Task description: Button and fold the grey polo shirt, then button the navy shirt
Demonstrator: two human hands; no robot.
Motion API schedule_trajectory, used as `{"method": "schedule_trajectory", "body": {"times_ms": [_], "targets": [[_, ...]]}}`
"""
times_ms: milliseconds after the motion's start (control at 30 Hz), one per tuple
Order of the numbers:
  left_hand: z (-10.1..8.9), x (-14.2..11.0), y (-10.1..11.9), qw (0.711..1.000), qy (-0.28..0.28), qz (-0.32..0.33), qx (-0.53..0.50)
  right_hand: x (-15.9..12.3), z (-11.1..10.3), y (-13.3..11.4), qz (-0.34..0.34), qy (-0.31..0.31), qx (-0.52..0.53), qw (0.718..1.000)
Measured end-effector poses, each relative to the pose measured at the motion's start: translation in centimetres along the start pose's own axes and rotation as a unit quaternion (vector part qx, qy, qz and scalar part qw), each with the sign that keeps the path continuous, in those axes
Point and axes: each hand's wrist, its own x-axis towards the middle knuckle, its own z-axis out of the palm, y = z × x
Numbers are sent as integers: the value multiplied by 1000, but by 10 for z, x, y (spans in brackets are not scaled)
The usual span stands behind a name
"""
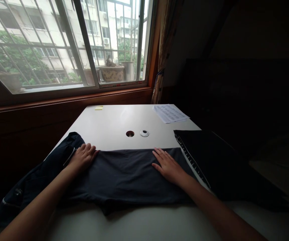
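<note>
Dark grey-blue trousers [131, 177] lie folded lengthwise across the white table in front of me, with a pointed crotch bulge at the near edge. My left hand [83, 157] is at their left end, its fingers bent and closed on the cloth by the far corner. Near the right end, my right hand [168, 165] rests flat on the fabric with its fingers stretched out. A dark navy garment [34, 180] with white piping lies bunched beneath and beside my left forearm. To the right of my right hand is a folded dark cloth [209, 157] with pale stitching along its edge.
The white table [114, 124] has a cable hole [130, 134] and a white grommet [144, 133] in its middle. Printed papers [171, 113] lie at the far right corner, a yellow sticky note [98, 107] at the far left. Behind stands a barred window [89, 43] with a curtain [161, 60].
</note>
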Motion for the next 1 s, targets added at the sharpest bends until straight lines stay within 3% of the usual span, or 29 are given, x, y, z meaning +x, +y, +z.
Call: {"method": "schedule_trajectory", "body": {"times_ms": [133,233,367,467,633,700,767,1000], "targets": [[2,-8,0,996,-2,-29,82,-8,17,31,66,20,-23,997],[6,-8,-3,995,7,-45,85,-21,20,53,90,45,-44,994],[3,1,7,997,47,-13,52,-27,21,58,92,54,-63,992],[-1,14,48,997,37,60,11,-26,21,56,94,51,-68,992],[11,32,146,975,-47,200,-82,-26,21,57,102,50,-66,991],[18,33,164,970,-59,212,-107,-27,21,57,104,51,-65,991],[22,30,163,972,-62,195,-113,-30,20,58,105,54,-65,991],[16,4,109,989,-79,97,-75,-35,15,63,98,84,-84,988]]}}
